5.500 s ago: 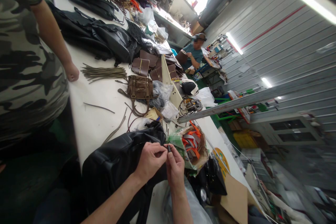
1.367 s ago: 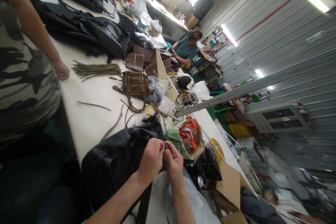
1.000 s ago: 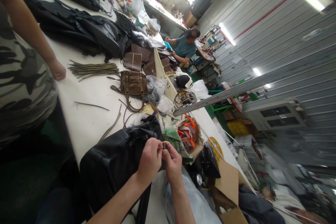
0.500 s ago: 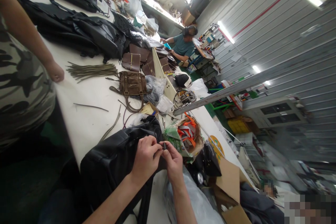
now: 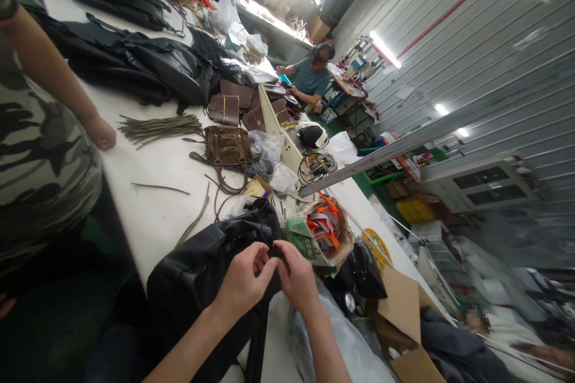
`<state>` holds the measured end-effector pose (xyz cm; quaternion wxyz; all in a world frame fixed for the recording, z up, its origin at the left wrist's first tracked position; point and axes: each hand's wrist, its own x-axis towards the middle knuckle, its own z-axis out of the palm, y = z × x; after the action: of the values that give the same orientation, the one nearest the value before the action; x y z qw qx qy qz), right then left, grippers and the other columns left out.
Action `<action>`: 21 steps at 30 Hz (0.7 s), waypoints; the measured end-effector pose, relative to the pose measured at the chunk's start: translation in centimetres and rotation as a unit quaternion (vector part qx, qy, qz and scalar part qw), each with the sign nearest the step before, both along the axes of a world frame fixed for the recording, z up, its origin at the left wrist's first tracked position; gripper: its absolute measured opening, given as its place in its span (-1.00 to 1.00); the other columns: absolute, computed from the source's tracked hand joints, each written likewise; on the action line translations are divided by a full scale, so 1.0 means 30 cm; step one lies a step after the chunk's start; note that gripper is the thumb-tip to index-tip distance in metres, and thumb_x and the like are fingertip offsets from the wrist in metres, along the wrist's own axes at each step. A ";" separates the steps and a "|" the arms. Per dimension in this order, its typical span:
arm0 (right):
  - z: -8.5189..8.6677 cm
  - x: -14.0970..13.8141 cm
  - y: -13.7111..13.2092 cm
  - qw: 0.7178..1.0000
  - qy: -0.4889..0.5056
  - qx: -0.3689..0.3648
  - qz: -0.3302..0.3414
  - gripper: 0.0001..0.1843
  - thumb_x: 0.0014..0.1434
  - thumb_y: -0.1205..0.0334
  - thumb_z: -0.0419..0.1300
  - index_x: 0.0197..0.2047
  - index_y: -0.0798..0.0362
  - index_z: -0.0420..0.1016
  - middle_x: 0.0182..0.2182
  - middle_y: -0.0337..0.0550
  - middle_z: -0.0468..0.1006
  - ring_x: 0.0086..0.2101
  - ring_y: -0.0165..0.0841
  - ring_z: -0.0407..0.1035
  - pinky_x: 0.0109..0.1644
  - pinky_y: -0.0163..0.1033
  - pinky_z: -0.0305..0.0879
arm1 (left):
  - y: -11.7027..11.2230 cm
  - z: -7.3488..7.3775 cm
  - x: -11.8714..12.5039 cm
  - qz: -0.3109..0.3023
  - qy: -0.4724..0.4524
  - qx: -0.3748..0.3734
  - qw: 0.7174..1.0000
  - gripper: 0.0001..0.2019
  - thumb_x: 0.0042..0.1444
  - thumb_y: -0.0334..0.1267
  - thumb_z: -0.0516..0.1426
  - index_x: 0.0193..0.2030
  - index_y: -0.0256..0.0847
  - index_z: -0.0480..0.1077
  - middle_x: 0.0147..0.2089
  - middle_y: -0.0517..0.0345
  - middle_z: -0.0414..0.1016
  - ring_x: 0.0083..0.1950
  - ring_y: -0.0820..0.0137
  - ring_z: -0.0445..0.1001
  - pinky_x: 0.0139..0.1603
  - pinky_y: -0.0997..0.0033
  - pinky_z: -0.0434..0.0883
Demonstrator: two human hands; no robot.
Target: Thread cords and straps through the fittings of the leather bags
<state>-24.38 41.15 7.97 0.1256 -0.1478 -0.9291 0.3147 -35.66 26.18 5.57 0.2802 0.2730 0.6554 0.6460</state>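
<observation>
My left hand (image 5: 247, 275) and my right hand (image 5: 297, 278) meet over the upper right part of a black leather bag (image 5: 188, 275). Fingers and thumbs of both are bent into a pinch with the tips close together. Something small and dark shows at the fingertips; it is mostly hidden and I cannot tell whether it belongs to the bag. The bag lies on the white table (image 5: 157, 215), its dark straps hanging down beneath my forearms.
A brown handbag (image 5: 228, 146) and a bundle of thin olive strips (image 5: 162, 129) lie beyond. To the right are a torn box of orange strips (image 5: 326, 227), clear plastic (image 5: 332, 329) and a cardboard carton (image 5: 402, 305). One person (image 5: 45, 114) stands left; another (image 5: 312, 81) sits at the back.
My fingertips have shifted slightly left and drawn closer together, and the small dark piece that stood between them is now mostly covered. The view has moved a little.
</observation>
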 end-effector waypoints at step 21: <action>0.028 -0.007 -0.199 0.986 -0.028 -0.017 0.164 -0.59 0.45 0.37 0.08 0.31 -0.01 0.41 0.09 0.02 0.61 0.09 -0.11 0.48 0.35 0.10 0.38 | -0.221 -0.097 0.045 -0.053 0.174 -0.110 0.977 -0.68 0.56 -0.20 -0.05 -0.28 -0.11 0.31 -0.33 0.15 0.52 -0.33 0.36 0.53 -0.29 0.37 0.29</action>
<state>-24.60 35.16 8.80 0.0435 -0.0042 -0.9385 0.3424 -34.32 19.55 2.67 0.2242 0.3828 0.7456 0.4973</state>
